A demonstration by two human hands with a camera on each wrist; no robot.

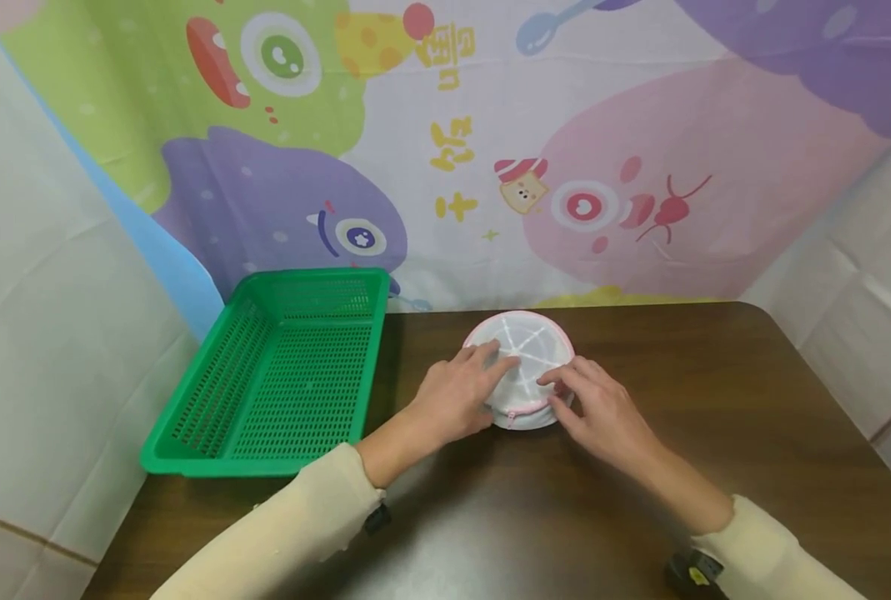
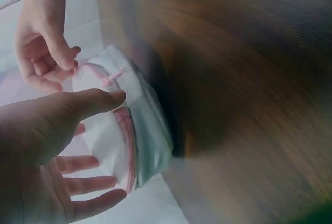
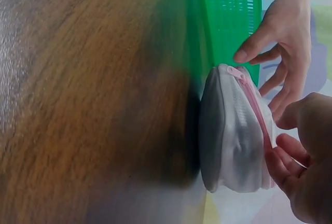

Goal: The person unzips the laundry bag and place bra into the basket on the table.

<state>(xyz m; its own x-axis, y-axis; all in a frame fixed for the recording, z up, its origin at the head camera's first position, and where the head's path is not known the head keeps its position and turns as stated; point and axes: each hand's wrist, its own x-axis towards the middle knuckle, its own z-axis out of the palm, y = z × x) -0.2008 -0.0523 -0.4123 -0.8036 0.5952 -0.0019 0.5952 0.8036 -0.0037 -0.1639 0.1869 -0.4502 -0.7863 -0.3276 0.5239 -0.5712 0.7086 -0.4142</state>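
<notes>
A round, white mesh laundry bag [image 1: 529,343] with pink trim sits on the table, its zipper pull [image 1: 512,419] at the front. The bag's soft side wall [image 3: 236,141] shows in the right wrist view. Over the left part of its top is my left hand [image 1: 462,392], fingers spread and thumb apart from them. My right hand [image 1: 603,408] is at the right rim, its fingers loosely bent and fingertips right at the pink edge. In the left wrist view, the left thumb [image 2: 98,102] lies over the trim near the zipper pull.
A green plastic basket [image 1: 376,367] with slotted walls stands on the left of the brown wooden table [image 1: 715,375]. Behind the table hangs a cloth [image 1: 445,258] printed with cartoon monsters. Pale panels [image 1: 55,358] flank the table on both sides.
</notes>
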